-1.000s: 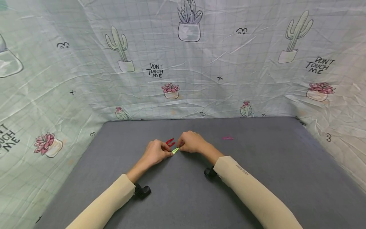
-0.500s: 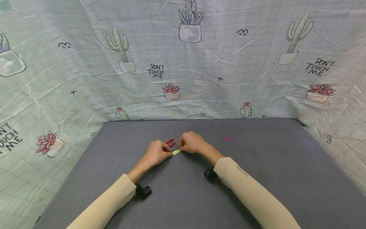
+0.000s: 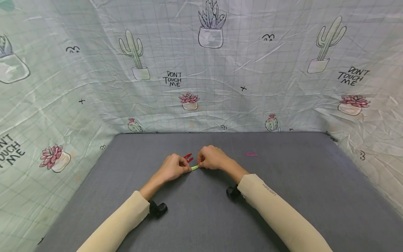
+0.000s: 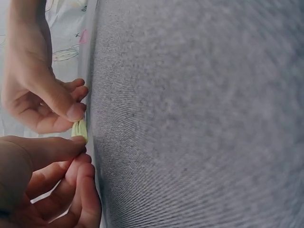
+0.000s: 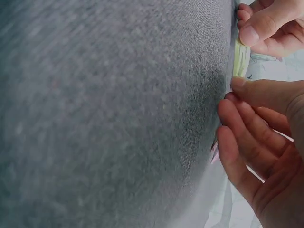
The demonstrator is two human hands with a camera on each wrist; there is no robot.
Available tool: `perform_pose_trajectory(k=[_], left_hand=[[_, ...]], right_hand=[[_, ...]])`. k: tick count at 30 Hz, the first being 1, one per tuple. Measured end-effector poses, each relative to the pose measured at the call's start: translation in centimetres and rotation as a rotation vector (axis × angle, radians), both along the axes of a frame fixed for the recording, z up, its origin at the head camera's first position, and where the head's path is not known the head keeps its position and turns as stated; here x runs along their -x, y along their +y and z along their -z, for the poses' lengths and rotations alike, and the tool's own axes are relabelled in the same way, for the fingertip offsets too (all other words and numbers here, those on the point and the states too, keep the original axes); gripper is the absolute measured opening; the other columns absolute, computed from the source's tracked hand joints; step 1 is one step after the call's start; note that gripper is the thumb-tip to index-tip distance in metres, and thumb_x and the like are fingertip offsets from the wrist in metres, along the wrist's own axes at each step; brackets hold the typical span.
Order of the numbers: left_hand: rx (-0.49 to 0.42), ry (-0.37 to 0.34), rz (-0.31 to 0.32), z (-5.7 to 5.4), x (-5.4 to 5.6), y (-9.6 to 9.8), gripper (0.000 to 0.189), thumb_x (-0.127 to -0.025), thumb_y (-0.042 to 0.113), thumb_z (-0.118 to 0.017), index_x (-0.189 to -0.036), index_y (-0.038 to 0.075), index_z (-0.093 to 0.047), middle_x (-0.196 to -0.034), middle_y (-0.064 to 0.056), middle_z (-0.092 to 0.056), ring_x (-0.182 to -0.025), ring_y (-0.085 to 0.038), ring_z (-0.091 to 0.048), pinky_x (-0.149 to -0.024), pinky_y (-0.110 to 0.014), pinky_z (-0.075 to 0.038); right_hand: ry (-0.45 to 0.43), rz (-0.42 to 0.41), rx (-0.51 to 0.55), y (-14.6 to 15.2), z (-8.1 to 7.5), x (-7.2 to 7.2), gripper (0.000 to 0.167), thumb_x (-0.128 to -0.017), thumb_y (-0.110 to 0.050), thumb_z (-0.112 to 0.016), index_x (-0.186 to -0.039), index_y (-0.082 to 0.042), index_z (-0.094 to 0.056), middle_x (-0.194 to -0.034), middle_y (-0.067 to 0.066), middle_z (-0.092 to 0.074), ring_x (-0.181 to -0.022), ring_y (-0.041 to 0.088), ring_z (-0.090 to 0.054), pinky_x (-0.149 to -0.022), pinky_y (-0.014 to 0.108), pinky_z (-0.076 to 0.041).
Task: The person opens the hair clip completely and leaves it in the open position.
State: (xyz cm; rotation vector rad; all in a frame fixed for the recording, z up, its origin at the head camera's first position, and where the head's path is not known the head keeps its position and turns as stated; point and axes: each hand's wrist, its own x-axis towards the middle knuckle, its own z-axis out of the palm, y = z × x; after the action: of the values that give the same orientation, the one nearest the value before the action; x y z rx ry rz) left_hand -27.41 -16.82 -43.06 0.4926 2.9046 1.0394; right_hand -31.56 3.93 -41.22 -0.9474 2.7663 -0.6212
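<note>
Between both hands, just over the table, a slim yellow-green hair clip is stretched from fingertip to fingertip. My left hand pinches its left end between thumb and fingers. The other end is pinched by my right hand. Long slits run along the clip in the right wrist view; the fingers cover both its ends. Right behind the hands lies a red hair clip, spread into a V and partly hidden by the left hand. Farther right, a small pink hair clip lies on the table.
The grey cloth-covered table ends at a back edge against a hanging sheet printed with cacti. That sheet also closes off the left and right sides. Dark cameras are strapped at both wrists.
The yellow-green hair clip has turned from a steep slant to nearly level as my right hand shifted slightly right and down. Both hands keep their pinch. The red and pink clips stay put.
</note>
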Motion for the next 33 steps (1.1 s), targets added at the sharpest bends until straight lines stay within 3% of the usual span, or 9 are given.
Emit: perform_pose_trajectory(k=[6, 15, 20, 27, 33], left_hand=[[-0.076, 0.024, -0.032, -0.4, -0.2, 0.4, 0.007, -0.087, 0.015, -0.079, -0.081, 0.013, -0.080, -0.073, 0.002, -0.074, -0.063, -0.007, -0.060, -0.061, -0.025, -0.048], [-0.158, 0.119, -0.026, -1.3, -0.8, 2.5, 0.006, -0.089, 0.021, -0.082, -0.087, 0.015, -0.081, -0.083, 0.001, -0.077, -0.072, -0.005, -0.067, -0.068, -0.026, -0.054], [-0.247, 0.154, 0.008, -1.8, -1.3, 3.7, 0.005, -0.087, 0.018, -0.084, -0.087, 0.015, -0.081, -0.084, 0.000, -0.079, -0.072, -0.006, -0.069, -0.067, -0.025, -0.055], [-0.388, 0.175, 0.119, -1.8, -1.7, 5.3, 0.004, -0.086, 0.013, -0.084, -0.089, 0.012, -0.082, -0.091, -0.006, -0.080, -0.070, -0.008, -0.067, -0.062, -0.022, -0.053], [-0.412, 0.187, 0.152, -1.8, -2.1, 6.3, 0.006, -0.087, 0.013, -0.083, -0.088, 0.008, -0.081, -0.092, -0.006, -0.079, -0.076, -0.010, -0.071, -0.066, -0.022, -0.055]], right_hand=[[0.036, 0.029, 0.083, 1.2, -0.6, -0.5, 0.005, -0.090, -0.015, -0.075, -0.087, -0.016, -0.080, -0.085, -0.004, -0.076, -0.070, 0.006, -0.064, -0.062, 0.025, -0.051], [0.043, 0.053, 0.224, 4.3, -1.6, -2.0, 0.005, -0.090, -0.013, -0.076, -0.086, -0.015, -0.078, -0.081, -0.003, -0.076, -0.071, 0.006, -0.065, -0.065, 0.025, -0.053], [0.077, 0.042, 0.288, 6.1, -2.3, -3.3, 0.005, -0.090, -0.013, -0.077, -0.086, -0.014, -0.077, -0.079, -0.003, -0.075, -0.071, 0.005, -0.065, -0.068, 0.025, -0.055], [0.135, 0.042, 0.385, 8.2, -2.5, -5.1, 0.004, -0.089, -0.010, -0.078, -0.086, -0.013, -0.077, -0.077, -0.003, -0.074, -0.069, 0.003, -0.064, -0.065, 0.023, -0.054], [0.160, 0.047, 0.472, 9.5, -2.1, -6.2, 0.003, -0.088, -0.010, -0.079, -0.087, -0.012, -0.077, -0.079, -0.003, -0.075, -0.068, 0.003, -0.065, -0.064, 0.023, -0.056]])
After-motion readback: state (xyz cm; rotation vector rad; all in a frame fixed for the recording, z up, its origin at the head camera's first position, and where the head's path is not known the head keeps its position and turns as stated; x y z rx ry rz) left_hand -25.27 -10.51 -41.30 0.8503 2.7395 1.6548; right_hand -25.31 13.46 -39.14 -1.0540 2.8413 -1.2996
